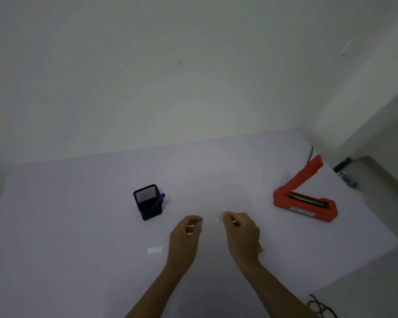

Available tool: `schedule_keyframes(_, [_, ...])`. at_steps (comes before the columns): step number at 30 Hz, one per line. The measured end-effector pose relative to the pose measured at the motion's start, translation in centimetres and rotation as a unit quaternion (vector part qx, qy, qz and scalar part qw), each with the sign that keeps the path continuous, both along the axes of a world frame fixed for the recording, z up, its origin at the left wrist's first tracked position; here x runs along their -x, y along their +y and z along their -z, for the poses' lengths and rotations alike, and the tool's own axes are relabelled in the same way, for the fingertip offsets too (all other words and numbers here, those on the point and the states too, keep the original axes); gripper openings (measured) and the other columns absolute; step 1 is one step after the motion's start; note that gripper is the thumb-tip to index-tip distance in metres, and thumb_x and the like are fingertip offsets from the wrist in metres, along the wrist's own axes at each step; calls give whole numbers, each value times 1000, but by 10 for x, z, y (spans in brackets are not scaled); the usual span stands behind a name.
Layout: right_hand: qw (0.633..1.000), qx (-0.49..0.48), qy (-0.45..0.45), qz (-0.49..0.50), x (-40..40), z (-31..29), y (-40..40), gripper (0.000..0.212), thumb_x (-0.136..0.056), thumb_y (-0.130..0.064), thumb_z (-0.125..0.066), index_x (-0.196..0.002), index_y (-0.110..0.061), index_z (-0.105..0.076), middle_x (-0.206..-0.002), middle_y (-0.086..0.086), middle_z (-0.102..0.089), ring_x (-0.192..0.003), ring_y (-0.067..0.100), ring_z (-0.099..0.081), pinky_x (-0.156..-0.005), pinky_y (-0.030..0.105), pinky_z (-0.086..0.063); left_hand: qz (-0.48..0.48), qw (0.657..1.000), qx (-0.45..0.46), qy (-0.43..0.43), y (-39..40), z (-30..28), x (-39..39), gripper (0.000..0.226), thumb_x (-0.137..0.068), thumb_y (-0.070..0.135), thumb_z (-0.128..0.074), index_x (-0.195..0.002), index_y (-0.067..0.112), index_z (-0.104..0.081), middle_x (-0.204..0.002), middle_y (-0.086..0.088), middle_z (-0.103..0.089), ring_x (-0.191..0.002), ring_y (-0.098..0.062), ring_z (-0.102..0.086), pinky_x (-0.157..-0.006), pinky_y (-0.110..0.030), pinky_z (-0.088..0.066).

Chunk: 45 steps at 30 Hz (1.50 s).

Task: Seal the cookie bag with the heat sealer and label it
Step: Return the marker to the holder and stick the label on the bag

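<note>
Both hands were pinched near table centre — the left hand and right hand close together but apart. The cookie bag could not be made out; whether either hand clamped it, I cannot tell. If clear film, it would likely be light, limp, slippery — best pinched at its top corners. The heat sealer lay open at three o'clock.

A plain, bare room set up as a small packing workspace: a table under a pale cloth stands against blank white walls. Right of a black mesh pen holder (one blue pen in it) sits an orange heat sealer, arm raised. Nearer than the holder lies a white label.
</note>
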State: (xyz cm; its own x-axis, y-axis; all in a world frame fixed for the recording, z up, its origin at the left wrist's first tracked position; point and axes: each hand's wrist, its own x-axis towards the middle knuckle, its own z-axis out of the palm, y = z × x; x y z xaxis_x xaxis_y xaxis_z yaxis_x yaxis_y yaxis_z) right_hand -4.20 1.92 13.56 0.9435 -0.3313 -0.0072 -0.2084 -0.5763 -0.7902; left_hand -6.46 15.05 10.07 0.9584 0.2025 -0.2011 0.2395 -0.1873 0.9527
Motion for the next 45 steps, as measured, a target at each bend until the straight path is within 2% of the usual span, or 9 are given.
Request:
schedule_keyframes(6, [992, 51, -90, -71, 6, 12, 1, 12, -92, -20, -61, -91, -14, -71, -85, -3, -65, -78, 11, -61, -65, 22, -51, -19, 995, 101, 5, -43, -18, -11, 19, -98, 22, -48, -105, 21, -66, -97, 8, -70, -90, -6, -67, -82, -27, -57])
schedule_keyframes(9, [984, 86, -103, -115, 2, 15, -9, 24, -94, -30, -53, -96, -13, -71, -89, -3, -65, -83, 10, -56, -68, 9, -40, -46, 991, 120, 18, -54, -15, -18, 22, -98, 21, -46, -101, 22, -68, -94, 6, -72, -86, -8, -68, -79, -27, -57])
schedule_keyframes(11, [979, 87, -106, -152, -3, 19, -18, 36, -95, -38, -44, -102, -15, -70, -93, -5, -62, -87, 8, -54, -74, 11, -41, -74, 986, 144, 24, -62, -11, -24, 21, -97, 22, -49, -98, 19, -70, -91, 3, -73, -83, -8, -69, -76, -26, -57])
schedule_keyframes(14, [976, 30, -73, -205, -9, 32, -35, 36, -96, -36, -39, -108, -17, -67, -98, -9, -58, -91, 5, -53, -79, 18, -44, -99, 980, 169, 34, -75, -4, -33, 17, -94, 20, -55, -96, 16, -71, -86, 1, -74, -78, -7, -70, -68, -18, -56])
schedule_keyframes(18, [982, -96, 36, -157, -29, 45, -77, 23, -93, -29, -59, -116, -28, -61, -99, -7, -60, -84, 2, -59, -67, 11, -47, -121, 973, 179, 85, -100, 17, -38, 15, -93, 13, -57, -94, 16, -72, -83, 0, -75, -80, -12, -72, -70, -20, -57])
schedule_keyframes(23, [940, -138, 221, -222, -65, 75, -135, 13, -84, -33, -70, -96, -28, -70, -83, -11, -69, -70, -3, -63, -62, 16, -48, -130, 973, 135, 136, -139, 52, -40, 9, -89, 12, -61, -94, 10, -68, -79, -4, -74, -75, -11, -72, -72, -27, -57])
schedule_keyframes(27, [931, -112, 239, -250, -82, 100, -158, 7, -82, -30, -71, -79, -24, -72, -76, -9, -71, -74, 1, -65, -65, 14, -49, -131, 975, 86, 160, -160, 80, -51, 6, -88, 15, -63, -88, 10, -67, -78, -3, -74, -76, -13, -71, -73, -32, -57])
schedule_keyframes(34, [929, -91, 288, -216, -106, 140, -165, 8, -78, -29, -72, -76, -21, -72, -71, -5, -72, -69, 9, -68, -71, 32, -58, -165, 967, -44, 187, -155, 109, -69, 8, -88, 18, -62, -92, 15, -67, -86, 5, -70, -80, -6, -64, -62, -1, -43])
schedule_keyframes(45, [928, -40, 283, -239, -114, 162, -145, 8, -78, -23, -74, -80, -16, -74, -75, -3, -72, -74, 12, -66, -70, 28, -52, -26, 958, -185, 219, -132, 130, -88, 16, -91, 21, -56, -92, 9, -67, -81, -2, -66, -76, -15, -57, -58, -12, -34])
